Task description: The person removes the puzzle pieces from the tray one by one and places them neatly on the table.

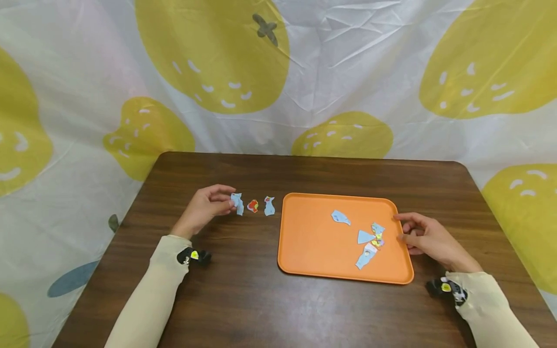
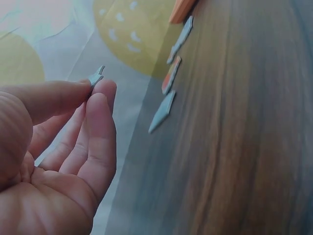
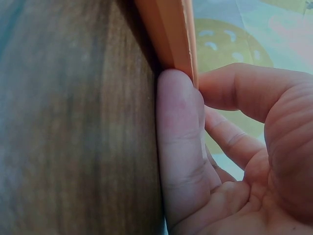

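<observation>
Between thumb and fingertips my left hand (image 1: pixel 206 207) pinches a small light-blue, jagged-edged flat piece (image 2: pixel 96 79). In the left wrist view it is held up above the table. Just beyond, a row of similar flat pieces lies on the wood: a light-blue one (image 2: pixel 163 111), a red-and-green one (image 1: pixel 253 206) and a light-blue one with a red corner (image 1: pixel 269 206). My right hand (image 1: pixel 431 240) grips the right rim of an orange tray (image 1: pixel 313 256), thumb on the rim's edge and a finger against its outer side.
Inside the tray lie a lone blue piece (image 1: pixel 341 217) and a cluster of blue, yellow and white pieces (image 1: pixel 367 255) toward the right. The dark wooden table (image 1: pixel 243 299) meets a fruit-print curtain (image 1: pixel 322 87) at its back and sides.
</observation>
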Tool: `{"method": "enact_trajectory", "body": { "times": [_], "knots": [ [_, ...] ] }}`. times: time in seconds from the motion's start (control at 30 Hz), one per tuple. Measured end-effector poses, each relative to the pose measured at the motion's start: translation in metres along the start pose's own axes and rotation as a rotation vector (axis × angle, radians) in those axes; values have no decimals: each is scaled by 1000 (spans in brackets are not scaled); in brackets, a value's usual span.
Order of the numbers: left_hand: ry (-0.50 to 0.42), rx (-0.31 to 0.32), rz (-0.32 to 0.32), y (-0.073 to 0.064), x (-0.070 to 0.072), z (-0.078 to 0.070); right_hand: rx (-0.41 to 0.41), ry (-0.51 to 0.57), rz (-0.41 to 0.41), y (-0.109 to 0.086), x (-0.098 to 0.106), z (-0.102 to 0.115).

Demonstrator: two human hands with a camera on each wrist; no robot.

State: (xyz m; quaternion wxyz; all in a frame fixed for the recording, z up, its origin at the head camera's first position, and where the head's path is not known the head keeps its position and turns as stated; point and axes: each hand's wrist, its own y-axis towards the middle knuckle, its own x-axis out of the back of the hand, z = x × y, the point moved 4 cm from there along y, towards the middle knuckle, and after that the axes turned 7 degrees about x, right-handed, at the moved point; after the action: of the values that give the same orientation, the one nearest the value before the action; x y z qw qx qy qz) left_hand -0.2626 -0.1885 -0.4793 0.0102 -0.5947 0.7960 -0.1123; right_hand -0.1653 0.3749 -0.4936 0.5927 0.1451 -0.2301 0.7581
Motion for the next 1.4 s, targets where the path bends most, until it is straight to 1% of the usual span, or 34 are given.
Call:
{"method": "enact_trajectory", "body": {
  "times": [0.2, 0.43, 0.7, 1.1, 1.4],
  "knots": [
    [24, 20, -30, -1, 10, 5, -1, -7, -4, -1, 0, 0],
    [56, 50, -31, 0, 17, 9, 0, -2, -8, -1, 0, 1],
    [96, 118, -40, 1, 24, 15, -3, 8, -8, 0, -1, -5],
    [86, 205, -39, 3, 27, 24, -4, 14, -7, -1, -2, -6],
    [94, 211, -41, 5, 29, 27, 8, 5, -9, -2, -2, -6]
  ]
}}
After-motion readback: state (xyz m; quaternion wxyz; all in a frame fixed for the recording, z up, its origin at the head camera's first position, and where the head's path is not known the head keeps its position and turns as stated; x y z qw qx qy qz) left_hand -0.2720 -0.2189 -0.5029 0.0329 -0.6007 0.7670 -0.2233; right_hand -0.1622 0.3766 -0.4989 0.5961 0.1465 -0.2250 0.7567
